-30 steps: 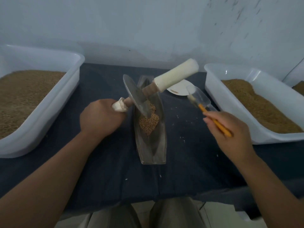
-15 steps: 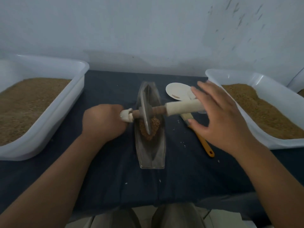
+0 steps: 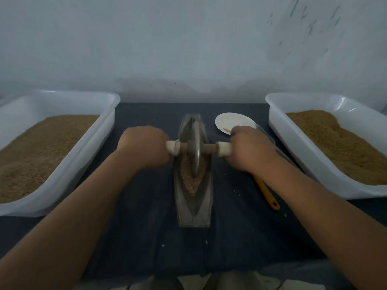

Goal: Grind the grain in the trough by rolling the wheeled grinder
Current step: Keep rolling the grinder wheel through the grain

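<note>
1. One dark cloth (image 3: pixel 146 237) covers the table from the wall to the near edge; everything below sits on it.
2. Two white plastic tubs stand at the sides. The left tub (image 3: pixel 88 160) and the right tub (image 3: pixel 293 155) each hold a bed of brown grain, heaped higher toward the outer side. They are well apart, with the work area between them.
3. Metal trough (image 3: pixel 193 210): long, boat-shaped, lying lengthwise at centre, one end toward the wall and one toward the person.
4. Left hand (image 3: pixel 144 146): fingers curled tight round the left grip, knuckles up, just beside the trough's left wall.
5. Right hand (image 3: pixel 249 149): clamped the same way round the right grip, just beside the right wall. Both forearms reach in from the near edge.
6. Wheeled grinder (image 3: pixel 195 149): metal disc upright in the trough's groove, a little beyond the middle. Its axle crosses the trough level, with a white grip showing at each end next to the hands.
7. White plate (image 3: pixel 230 121): flat on the cloth, beyond the right hand, between trough and right tub. A few brown crumbs lie on it.
8. Orange-handled tool (image 3: pixel 267 192): lies on the cloth right of the trough, handle end toward the person; its head is hidden under the right forearm.
9. Grain (image 3: pixel 193 183): a narrow pile in the trough's groove, around and nearer than the disc's lower rim, which sits in it.
10. Several pale specks are scattered on the cloth near the trough.
</note>
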Tool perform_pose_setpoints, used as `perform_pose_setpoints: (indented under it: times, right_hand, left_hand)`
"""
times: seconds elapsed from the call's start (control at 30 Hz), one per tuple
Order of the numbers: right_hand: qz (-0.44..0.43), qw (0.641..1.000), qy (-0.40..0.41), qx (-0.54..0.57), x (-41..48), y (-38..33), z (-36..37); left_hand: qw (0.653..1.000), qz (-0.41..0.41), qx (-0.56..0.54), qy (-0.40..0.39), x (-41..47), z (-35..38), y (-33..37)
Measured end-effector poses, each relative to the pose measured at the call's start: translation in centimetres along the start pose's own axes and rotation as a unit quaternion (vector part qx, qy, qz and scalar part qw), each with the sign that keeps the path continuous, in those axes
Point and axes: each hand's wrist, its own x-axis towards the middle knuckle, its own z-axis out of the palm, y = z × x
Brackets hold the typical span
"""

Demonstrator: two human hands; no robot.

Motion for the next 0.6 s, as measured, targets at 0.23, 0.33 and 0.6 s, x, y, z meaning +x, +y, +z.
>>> perform_pose_setpoints:
  times: [0.23, 0.33, 0.6]
  right_hand:
    - [0.002, 0.999, 0.037, -0.006, 2.4, -0.2, -0.2]
    - [-0.035, 0.999, 0.025, -0.013, -1.1, 0.3, 0.1]
    - [-0.015, 1.0, -0.012, -0.011, -0.4, -0.2, -0.6]
  left_hand:
    - [0.999, -0.017, -0.033, -0.017, 2.1, -0.7, 0.1]
    - [0.999, 0.018, -0.032, -0.022, -2.1, 0.1, -0.4]
    - [1.0, 0.009, -0.027, -0.011, -1.1, 0.6, -0.7]
